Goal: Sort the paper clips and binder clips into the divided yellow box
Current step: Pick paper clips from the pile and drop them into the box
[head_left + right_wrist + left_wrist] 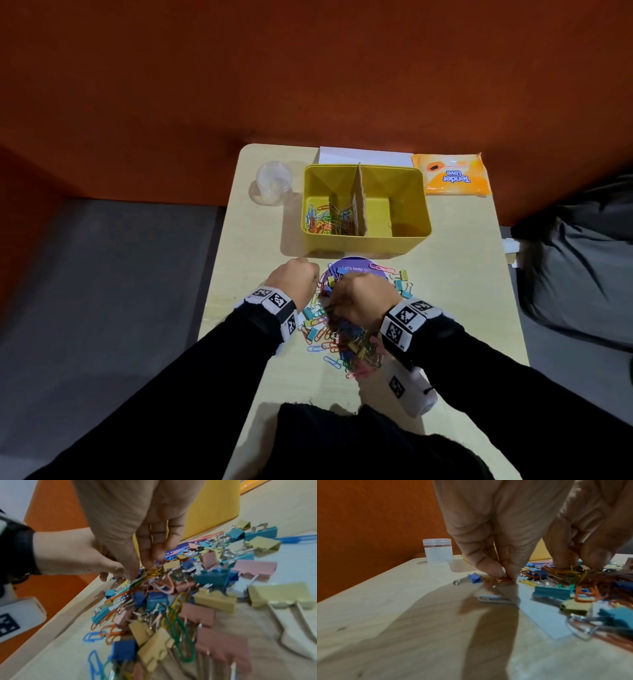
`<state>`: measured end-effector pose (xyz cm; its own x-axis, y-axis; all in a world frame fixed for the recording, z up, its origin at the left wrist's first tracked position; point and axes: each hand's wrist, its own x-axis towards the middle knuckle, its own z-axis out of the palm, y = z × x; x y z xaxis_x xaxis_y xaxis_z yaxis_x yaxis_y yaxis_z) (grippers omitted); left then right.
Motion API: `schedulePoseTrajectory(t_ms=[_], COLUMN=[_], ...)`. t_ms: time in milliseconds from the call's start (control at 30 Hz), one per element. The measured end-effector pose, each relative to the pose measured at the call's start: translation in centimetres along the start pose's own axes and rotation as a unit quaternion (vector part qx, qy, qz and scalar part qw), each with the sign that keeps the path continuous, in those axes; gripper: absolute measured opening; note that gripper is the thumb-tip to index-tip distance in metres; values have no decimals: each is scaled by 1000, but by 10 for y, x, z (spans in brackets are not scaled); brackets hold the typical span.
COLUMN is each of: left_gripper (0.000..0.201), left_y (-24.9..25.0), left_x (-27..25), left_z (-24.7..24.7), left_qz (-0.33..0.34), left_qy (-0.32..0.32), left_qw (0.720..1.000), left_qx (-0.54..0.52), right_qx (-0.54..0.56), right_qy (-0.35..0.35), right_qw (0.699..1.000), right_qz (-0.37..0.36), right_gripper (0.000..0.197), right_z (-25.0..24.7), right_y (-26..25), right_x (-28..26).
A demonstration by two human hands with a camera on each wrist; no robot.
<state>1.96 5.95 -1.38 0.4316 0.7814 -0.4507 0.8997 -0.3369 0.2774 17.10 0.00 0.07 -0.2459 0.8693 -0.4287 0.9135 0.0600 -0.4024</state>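
Note:
The divided yellow box (364, 245) stands at the back of the table, with a cardboard divider (359, 202). Its left compartment holds coloured paper clips (327, 219); the right one looks bare. A mixed pile of paper clips and binder clips (346, 339) lies in front of it, partly on a purple card (356, 269). At the pile's left edge my left hand (301, 277) pinches an orange paper clip (502, 579) against the table. My right hand (359, 298) reaches into the pile, its thumb and fingers (132, 573) closing on yellow paper clips (153, 571).
A clear plastic jar (273, 183) stands left of the box. White paper (363, 156) and an orange tissue pack (452, 174) lie behind it. The table's left edge (219, 281) runs close to my left hand. Grey cloth (582, 260) lies off the table's right side.

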Motion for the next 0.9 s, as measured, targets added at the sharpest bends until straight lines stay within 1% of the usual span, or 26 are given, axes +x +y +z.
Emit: schedulePoseTrajectory(t_ms=[100,200,333,533,633,700,767,833,900], left_gripper=[27,21,18,16,16,11,8,11,19], left_y=[-2,-5,-5,-2,0,-1,-3,-4,-4], left_x=[-1,-5,-7,-6,-6,-7,-8,-9,-9], left_z=[-2,-2,-1,-2,-3,-3,-4,-6,-7], left_qz=[11,17,19,23,34,28,11,-1,-3], left_qy=[-6,-12,-18,-18,-16,-21,-20,-8,1], left_qw=[1000,1000,1000,999,999,999,1000,998,992], left_qx=[6,5,16,35,38,21,-18,-67,-126], right_qx=[-32,-46,-56,-83,-88,-83,-73,-53,-19], right_qy=[-6,0,22,-9,-13,-11,-3,13,29], right_qw=[999,998,997,996,995,996,997,998,999], right_qz=[-26,-38,-47,-40,-35,-30,-24,-18,-5], right_gripper=[30,32,32,32,32,31,27,21,17], right_z=[4,8,12,15,15,14,11,6,1], right_y=[-5,-8,-14,-17,-19,-19,-18,-17,-15], right_x=[2,3,2,6,5,5,3,1,-3])
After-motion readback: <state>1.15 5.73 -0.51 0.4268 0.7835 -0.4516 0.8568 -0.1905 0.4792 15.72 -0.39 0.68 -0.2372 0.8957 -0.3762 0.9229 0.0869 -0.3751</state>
